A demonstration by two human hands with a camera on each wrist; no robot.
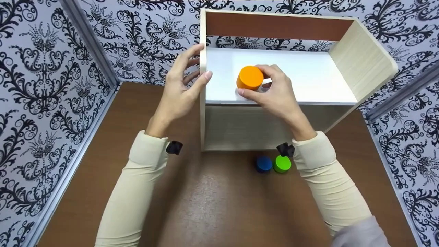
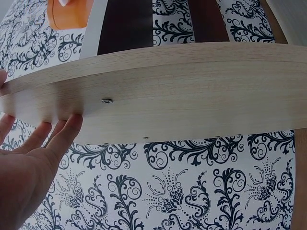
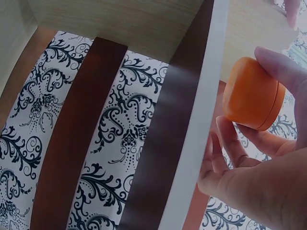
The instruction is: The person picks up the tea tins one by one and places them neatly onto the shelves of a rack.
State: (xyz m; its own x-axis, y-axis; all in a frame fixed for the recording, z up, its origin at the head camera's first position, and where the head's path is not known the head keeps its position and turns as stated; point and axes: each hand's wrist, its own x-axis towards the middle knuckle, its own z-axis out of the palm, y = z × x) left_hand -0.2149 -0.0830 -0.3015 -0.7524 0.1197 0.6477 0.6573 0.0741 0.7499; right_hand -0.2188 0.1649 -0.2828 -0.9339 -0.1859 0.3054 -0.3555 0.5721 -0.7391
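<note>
In the head view my right hand [image 1: 276, 87] holds an orange lidded jar [image 1: 251, 77] between thumb and fingers, over the front of a white shelf board [image 1: 308, 79]. The right wrist view shows the orange jar [image 3: 249, 93] tilted in the fingertips, right by the shelf's white front edge. My left hand [image 1: 181, 82] grips the left side panel [image 1: 203, 85] of the small wooden shelf unit, thumb on the inner side and fingers on the outer. Seen from the left wrist, the fingertips [image 2: 74, 122] press against the pale wood panel [image 2: 192, 91].
A blue round container [image 1: 263, 164] and a green one [image 1: 282, 164] stand side by side on the brown floor [image 1: 205, 206], in front of the unit. Below the white board is a lower compartment [image 1: 247, 128]. Patterned walls [image 1: 41, 103] stand behind and at both sides.
</note>
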